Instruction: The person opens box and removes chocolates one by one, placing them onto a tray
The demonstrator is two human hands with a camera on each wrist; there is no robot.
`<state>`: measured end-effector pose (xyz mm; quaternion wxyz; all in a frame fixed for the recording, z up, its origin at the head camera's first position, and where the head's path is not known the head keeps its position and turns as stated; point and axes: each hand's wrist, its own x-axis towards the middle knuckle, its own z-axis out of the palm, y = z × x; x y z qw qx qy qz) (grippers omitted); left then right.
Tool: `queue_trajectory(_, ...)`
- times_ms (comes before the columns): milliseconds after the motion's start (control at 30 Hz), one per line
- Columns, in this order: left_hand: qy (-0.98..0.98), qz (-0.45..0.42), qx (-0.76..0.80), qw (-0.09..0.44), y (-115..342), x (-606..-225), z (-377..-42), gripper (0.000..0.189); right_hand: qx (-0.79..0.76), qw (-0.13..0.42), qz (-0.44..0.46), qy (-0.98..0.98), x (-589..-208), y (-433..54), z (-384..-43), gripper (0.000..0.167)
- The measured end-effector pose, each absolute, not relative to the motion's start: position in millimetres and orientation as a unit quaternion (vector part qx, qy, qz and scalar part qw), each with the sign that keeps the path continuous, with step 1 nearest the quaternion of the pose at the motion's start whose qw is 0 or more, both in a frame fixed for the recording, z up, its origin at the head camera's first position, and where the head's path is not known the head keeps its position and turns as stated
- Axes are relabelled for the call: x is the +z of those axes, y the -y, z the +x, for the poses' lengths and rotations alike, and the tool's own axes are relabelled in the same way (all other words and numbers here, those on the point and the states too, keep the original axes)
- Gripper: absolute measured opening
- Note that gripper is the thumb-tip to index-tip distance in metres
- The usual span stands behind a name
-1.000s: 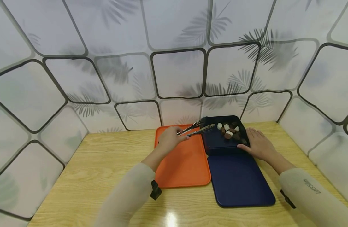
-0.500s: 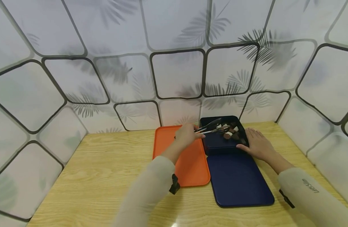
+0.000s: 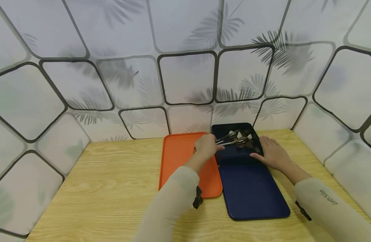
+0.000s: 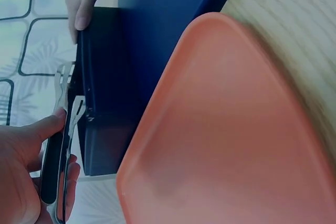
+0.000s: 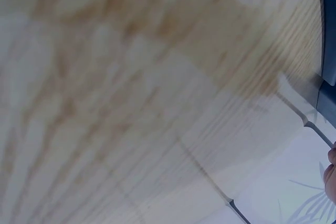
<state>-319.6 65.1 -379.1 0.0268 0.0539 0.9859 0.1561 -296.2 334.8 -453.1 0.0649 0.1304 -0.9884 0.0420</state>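
My left hand (image 3: 206, 147) grips a pair of metal tongs (image 4: 54, 161), thumb on one arm and fingers round the other. Their slotted tips reach into the dark blue box (image 3: 233, 156), over brown and white pieces (image 3: 249, 137) that look like chocolates or marshmallows. In the left wrist view the tips stand apart at the box rim. My right hand (image 3: 274, 153) rests on the box's right side, fingers extended along the rim and thumb at its front corner. Part of the pieces is hidden behind the tongs.
An orange tray (image 3: 188, 161) lies left of the box, under my left forearm. In front of the box lies a flat dark blue tray or lid (image 3: 253, 191). All stand on a wooden table (image 3: 112, 181) against a patterned backdrop (image 3: 185, 80).
My left hand has moved right from above the orange tray, carrying the tongs into the box over the pieces. The right hand has stayed at the box.
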Motion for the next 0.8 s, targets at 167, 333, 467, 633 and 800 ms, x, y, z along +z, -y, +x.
queue_trajectory(167, -0.992, 0.063, 0.108, 0.029, -72.9, -383.1, -320.5, 0.043, 0.042, 0.065, 0.133, 0.988, -452.0, -333.2, -297.0, 0.096)
queue_trajectory(333, -0.995, 0.064, 0.071, 0.033, -82.3, -387.4, -321.6, 0.049, 0.042, 0.067, 0.130, 0.988, -452.6, -333.8, -296.5, 0.095)
queue_trajectory(467, -0.995, 0.079, 0.046, 0.032, -85.8, -390.9, -320.1, 0.041, 0.042, 0.076, 0.133, 0.987, -453.9, -332.9, -296.6, 0.095)
queue_trajectory(633, -0.994, 0.101, 0.029, 0.017, -88.8, -394.3, -316.8, 0.034, 0.047, 0.074, 0.133, 0.987, -453.9, -332.2, -296.2, 0.096)
queue_trajectory(800, -0.994, 0.103, 0.021, 0.004, -91.5, -396.5, -316.8, 0.030, 0.043, 0.071, 0.132, 0.988, -453.6, -333.7, -296.6, 0.095)
